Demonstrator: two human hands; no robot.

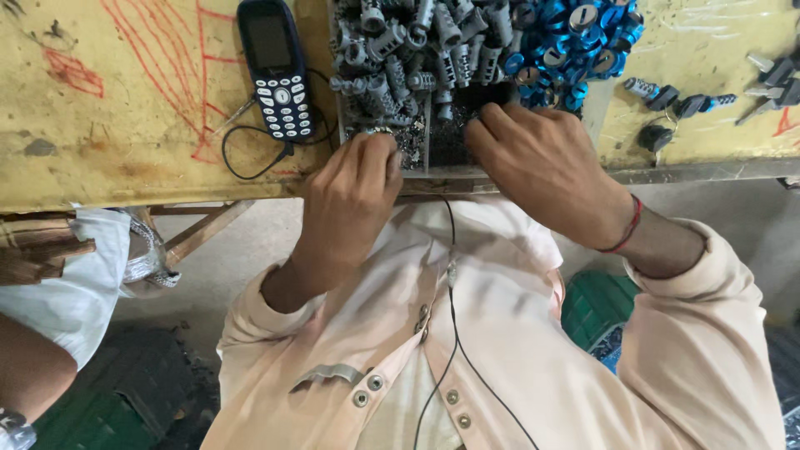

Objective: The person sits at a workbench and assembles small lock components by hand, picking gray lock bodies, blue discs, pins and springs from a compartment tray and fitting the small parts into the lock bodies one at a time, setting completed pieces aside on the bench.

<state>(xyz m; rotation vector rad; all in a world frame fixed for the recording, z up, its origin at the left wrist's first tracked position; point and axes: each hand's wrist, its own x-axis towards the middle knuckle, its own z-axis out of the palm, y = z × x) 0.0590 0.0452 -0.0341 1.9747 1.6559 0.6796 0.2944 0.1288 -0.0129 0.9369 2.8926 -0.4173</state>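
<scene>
the view looks straight down over a worn yellow workbench (125, 108) with red scribbles on it. both hands work at the near edge of a shallow tray (425, 162) that sits on the bench, just in front of the person's chest.

the left hand (350, 196) is curled into a loose fist at the tray's near left corner, fingertips drawn together and pressed down among small dark bits there. whether it actually pinches a piece cannot be told; the fingertips hide it.

the right hand (537, 162) lies knuckles up over the tray's near right part, fingers bent and reaching into a dark patch of the tray. its fingertips are out of sight, so a grip cannot be confirmed. a red thread band (627, 229) circles that wrist.

the tray holds a heap of grey metal cylinders (408, 54) with ridges and holes, piled at the far left and middle, directly beyond the left hand. a heap of blue round caps (575, 42) lies at the far right, just beyond the right hand and touching the grey heap.

a dark blue keypad phone (275, 67) lies on the bench left of the tray, with a black cable (242, 158) looping from its near end. several keys with dark heads (683, 100) lie on the bench to the right, well apart from the hands.
</scene>
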